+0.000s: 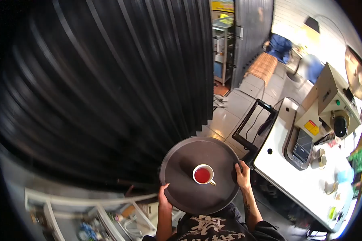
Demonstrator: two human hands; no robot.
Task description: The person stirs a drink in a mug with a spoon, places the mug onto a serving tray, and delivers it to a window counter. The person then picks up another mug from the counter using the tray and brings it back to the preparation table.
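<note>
A round dark serving tray [181, 160] is held level in front of my body. My left hand [164, 197] grips its left rim, thumb on top. On the opposite rim, my right hand [243, 175] is closed with its thumb over the edge. The fingers under the tray are hidden on both sides. Near the tray's middle stands an upright white cup [203, 174] of red liquid, its handle pointing to the lower right. Neither hand touches the cup.
A black corrugated wall [120, 80] rises close on the left. To the right, a white table [277, 160] bears a large beige machine [330, 96], a scale [303, 146] and several cups. Ahead are a tiled floor [229, 114], a woven bench [262, 66] and seated people. White shelving [96, 209] stands lower left.
</note>
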